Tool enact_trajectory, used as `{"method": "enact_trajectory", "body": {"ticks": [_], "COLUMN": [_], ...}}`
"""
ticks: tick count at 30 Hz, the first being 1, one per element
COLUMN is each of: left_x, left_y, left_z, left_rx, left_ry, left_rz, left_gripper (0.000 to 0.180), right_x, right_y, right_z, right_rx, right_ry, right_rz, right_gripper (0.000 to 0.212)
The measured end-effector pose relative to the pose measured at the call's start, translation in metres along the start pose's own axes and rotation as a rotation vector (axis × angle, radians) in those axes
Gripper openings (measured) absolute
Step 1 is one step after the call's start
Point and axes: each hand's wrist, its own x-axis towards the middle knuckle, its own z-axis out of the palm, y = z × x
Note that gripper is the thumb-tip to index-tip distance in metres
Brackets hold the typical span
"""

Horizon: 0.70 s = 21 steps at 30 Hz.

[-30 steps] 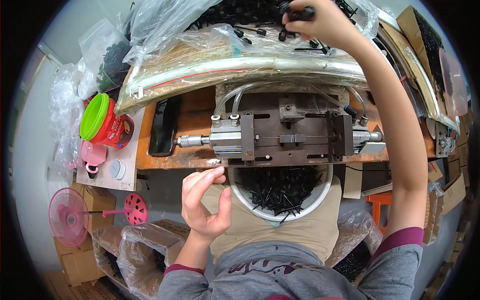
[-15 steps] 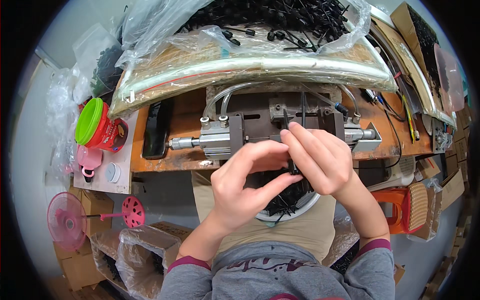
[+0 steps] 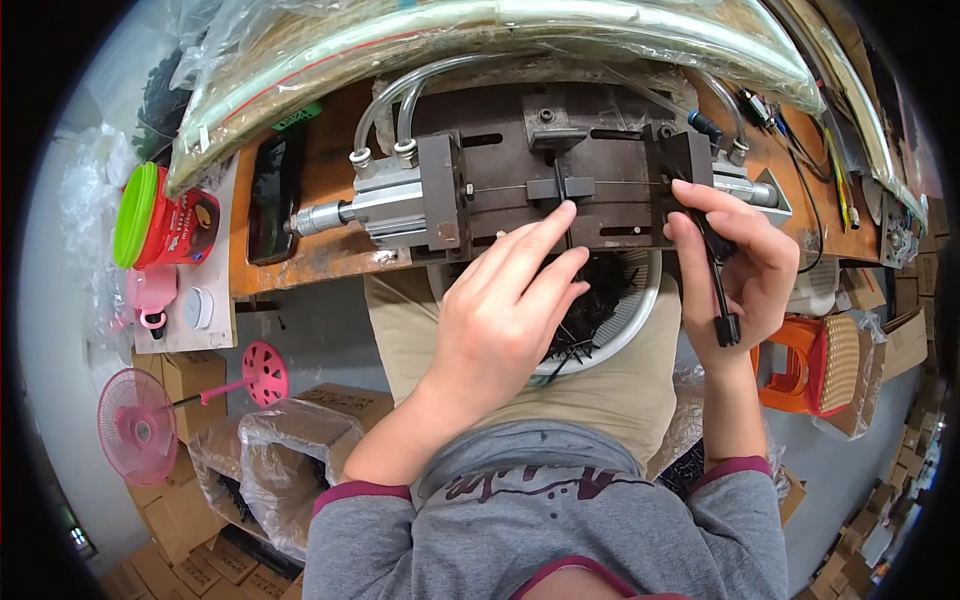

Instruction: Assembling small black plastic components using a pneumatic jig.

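Observation:
A grey and black clamping fixture stands on the bench, with a small block at its middle. A thin black plastic rod lies lengthwise across that block. My left hand holds this rod at its near part, index fingertip on it; the thumb is hidden. By the fixture's right end, my right hand grips a black plastic stick with a knob at its lower end. Its index and middle fingertips are close to the fixture's right jaw. Below my left hand, a white basket of black parts rests on my lap.
A plastic-covered board spans the back of the bench. To the left are a dark phone, a red tub with green rim and a pink fan. Clear hoses feed the fixture. An orange stool stands right.
My hands, together before over the basket, have parted. The left now reaches the rod at the fixture's middle; the right has moved right with a black stick. The view has tilted downward.

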Motion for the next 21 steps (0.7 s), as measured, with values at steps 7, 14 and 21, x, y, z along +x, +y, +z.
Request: {"method": "enact_trajectory", "body": {"ticks": [7, 14, 21], "left_x": [0.009, 0.009, 0.013], "left_y": [-0.005, -0.005, 0.011], "left_z": [0.004, 0.002, -0.012], "left_rx": [0.151, 0.161, -0.420], "left_ry": [-0.034, -0.076, 0.004], "left_rz": [0.025, -0.032, -0.167], "left_gripper": [0.025, 0.022, 0.041], "right_x": [-0.005, -0.008, -0.012], "right_y": [-0.022, -0.031, -0.040], "right_z": [-0.011, -0.016, -0.014], "right_rx": [-0.208, -0.420, -0.311], "right_ry": [0.047, -0.025, -0.242], "right_rz": [0.074, -0.012, -0.081], "right_gripper": [0.035, 0.042, 0.037]}}
